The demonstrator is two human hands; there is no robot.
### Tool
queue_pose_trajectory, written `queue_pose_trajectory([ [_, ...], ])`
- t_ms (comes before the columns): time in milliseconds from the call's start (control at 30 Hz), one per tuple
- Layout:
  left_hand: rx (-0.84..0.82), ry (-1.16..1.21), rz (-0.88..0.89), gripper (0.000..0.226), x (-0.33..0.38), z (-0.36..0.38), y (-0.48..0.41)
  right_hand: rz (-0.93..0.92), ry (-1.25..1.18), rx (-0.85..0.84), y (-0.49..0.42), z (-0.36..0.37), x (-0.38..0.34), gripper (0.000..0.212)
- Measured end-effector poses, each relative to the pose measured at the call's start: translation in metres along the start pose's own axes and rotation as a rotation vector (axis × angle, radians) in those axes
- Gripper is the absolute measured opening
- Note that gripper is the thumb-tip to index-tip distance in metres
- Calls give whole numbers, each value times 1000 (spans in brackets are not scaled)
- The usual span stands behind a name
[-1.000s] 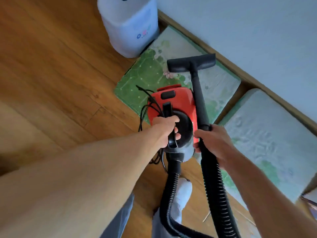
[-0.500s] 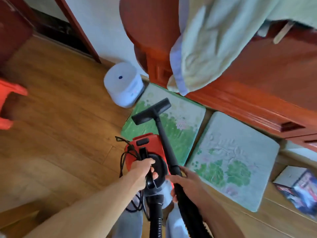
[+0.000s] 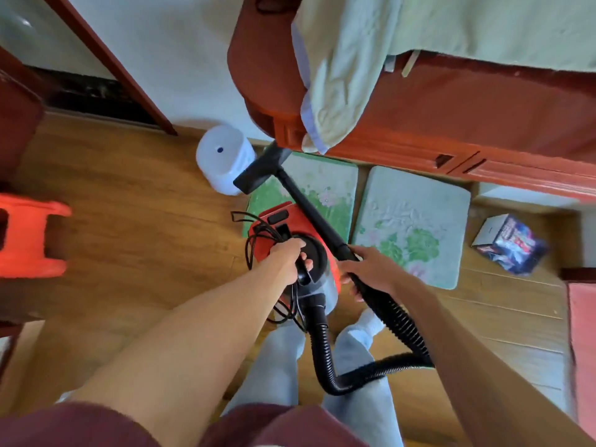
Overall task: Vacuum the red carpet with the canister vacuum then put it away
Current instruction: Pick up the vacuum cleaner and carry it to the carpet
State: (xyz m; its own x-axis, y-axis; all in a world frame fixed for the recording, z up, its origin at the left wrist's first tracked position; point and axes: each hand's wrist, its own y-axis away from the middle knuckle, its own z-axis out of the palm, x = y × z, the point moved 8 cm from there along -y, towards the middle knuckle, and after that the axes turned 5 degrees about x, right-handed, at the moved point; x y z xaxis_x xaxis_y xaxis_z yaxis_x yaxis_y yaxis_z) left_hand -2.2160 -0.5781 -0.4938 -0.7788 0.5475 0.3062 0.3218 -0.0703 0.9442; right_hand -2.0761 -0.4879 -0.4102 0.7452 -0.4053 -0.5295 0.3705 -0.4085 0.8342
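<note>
Vacuum [image 3: 274, 225]: red canister, hung from our left hand [image 3: 287, 258], apparently off the floor, just ahead of our legs [image 3: 277, 366]. Left fingers are curled round its black top handle, with cord [image 3: 254, 240] loops bunched at the same grip. Right hand [image 3: 371, 269], just right of the vacuum, has its fingers clamped on the wand [image 3: 309, 211] where the hose [image 3: 396, 321] joins.

Our read is a carrying step. We should keep the canister level, steer the nozzle [image 3: 258, 172] clear of the tub [image 3: 219, 156] and bed frame [image 3: 435, 130] beyond the vacuum, and keep cord and hose slack off our feet.

Count:
- One each of vacuum, wand, nozzle, hose, cord and tub.
- Two mats: mat [image 3: 325, 185] just beyond the vacuum, second mat [image 3: 416, 217] right of it.
- One stool [image 3: 29, 237], far left.
- One box [image 3: 509, 243], far right.
- One red strip [image 3: 583, 350], far right. It may be the carpet, but we cannot tell.
</note>
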Motion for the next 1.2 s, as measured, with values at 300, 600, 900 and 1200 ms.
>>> queue_pose_trajectory([
  [300, -155, -225, 55, 19, -46, 39, 66, -69, 233, 138, 87, -7, 41, 9],
  [600, -219, -740, 103, 14, -137, 102, 125, 3, -136, 235, 171, -44, 167, 18],
  [900, -421, -1158, 258, 18, -281, 216, 236, 27, -578, 536, 299, -110, 310, 9],
  [1200, -680, -1382, 395, 28, -406, 319, 338, 20, -972, 966, 395, -156, 425, 10],
])
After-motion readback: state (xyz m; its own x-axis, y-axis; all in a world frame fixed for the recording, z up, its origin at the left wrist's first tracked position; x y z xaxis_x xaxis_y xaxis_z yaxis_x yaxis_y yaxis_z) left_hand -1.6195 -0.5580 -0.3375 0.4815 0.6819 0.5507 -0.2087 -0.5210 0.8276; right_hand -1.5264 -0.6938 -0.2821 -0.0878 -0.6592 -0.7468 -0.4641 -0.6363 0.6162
